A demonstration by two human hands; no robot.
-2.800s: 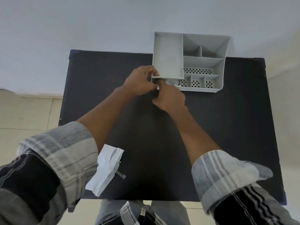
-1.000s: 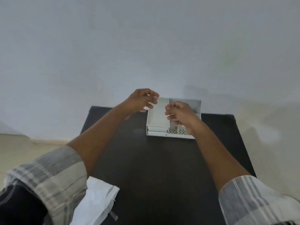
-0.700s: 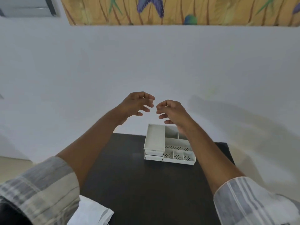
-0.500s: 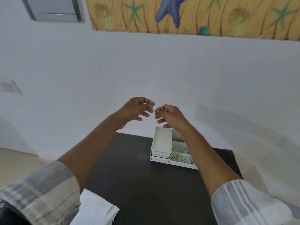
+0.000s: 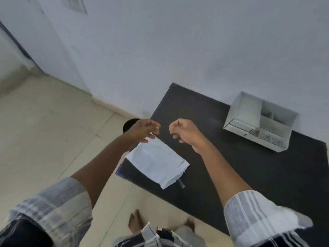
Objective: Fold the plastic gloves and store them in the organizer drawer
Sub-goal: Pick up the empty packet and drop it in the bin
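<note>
A white plastic organizer [image 5: 258, 122] with open compartments and small front drawers stands at the table's far right, by the wall. The drawers look pushed in. A flat white packet of plastic gloves [image 5: 157, 162] lies at the table's near-left edge. My left hand [image 5: 145, 130] hovers just above the packet's far corner, fingers curled and loosely apart, holding nothing. My right hand [image 5: 183, 130] hangs in the air beside it with fingers curled into a fist, empty. Both hands are well apart from the organizer.
The black table [image 5: 231, 172] stands against a white wall [image 5: 178, 41]. Beige tiled floor [image 5: 44, 131] spreads to the left. My bare feet [image 5: 135, 222] show below the table's near edge. A small clear scrap [image 5: 181, 183] lies beside the packet.
Both hands left the organizer's drawer front and rose empty. The view swung up to the wall, then down and left, so the organizer now sits far right and the packet under my hands.
</note>
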